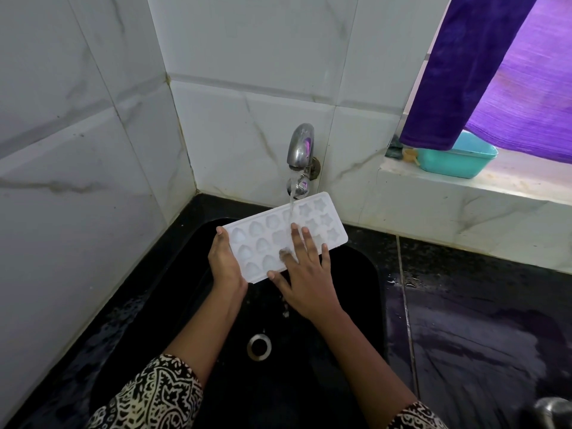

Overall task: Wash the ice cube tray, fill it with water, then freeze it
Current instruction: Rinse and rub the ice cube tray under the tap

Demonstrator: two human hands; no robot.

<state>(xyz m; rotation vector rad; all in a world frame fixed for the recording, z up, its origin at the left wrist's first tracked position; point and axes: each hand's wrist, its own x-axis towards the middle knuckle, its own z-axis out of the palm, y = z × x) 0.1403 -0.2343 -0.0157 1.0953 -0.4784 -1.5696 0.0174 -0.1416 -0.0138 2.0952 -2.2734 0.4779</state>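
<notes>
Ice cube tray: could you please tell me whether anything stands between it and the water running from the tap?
Nothing visible does. The stream falls from the tap onto the ice cube tray, which the left hand grips at one end. The right hand lies flat on the tray beside the stream, not under it.

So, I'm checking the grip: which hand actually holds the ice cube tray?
The left hand, gripping the short end of the ice cube tray. The right hand only lies on top, fingers straight and spread.
</notes>
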